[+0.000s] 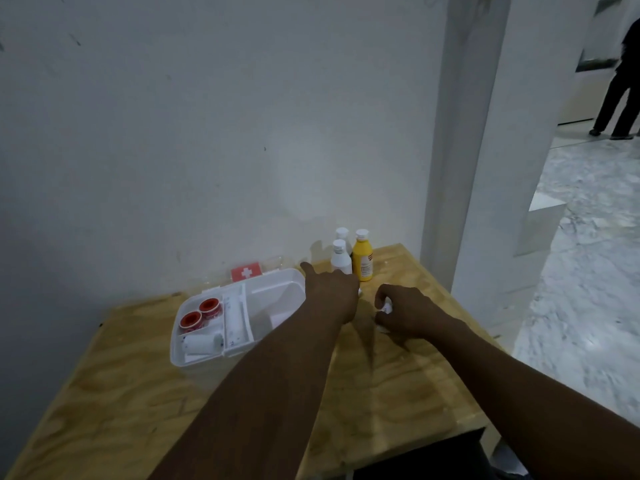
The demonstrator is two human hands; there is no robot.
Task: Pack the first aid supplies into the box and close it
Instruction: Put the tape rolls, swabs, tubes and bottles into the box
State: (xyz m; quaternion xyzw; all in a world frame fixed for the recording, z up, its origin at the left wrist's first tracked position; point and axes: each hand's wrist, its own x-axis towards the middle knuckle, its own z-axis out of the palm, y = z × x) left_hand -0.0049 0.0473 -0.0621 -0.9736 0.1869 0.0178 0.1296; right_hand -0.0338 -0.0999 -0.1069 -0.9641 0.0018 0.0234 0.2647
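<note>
Box point(242, 320) open at table point(138, 393) left, long axis running left-near to right-far, lid back vs wall so top stays clear; red tape rolls point(201, 315) + gauze roll point(204, 342) in left tray. Ur left hand point(334, 289) over box's right rim, grip unclear, can't tell. Bottles point(353, 256) upright behind, unpacked. Ur right hand point(405, 315) clenched on small white item point(386, 307)

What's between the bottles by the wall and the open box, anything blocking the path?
Only the person's own left hand, which hangs between the three bottles, yellow bottle included, and the first aid box. The wooden table between them shows nothing else. The box's right compartment is open, its lid up.
</note>
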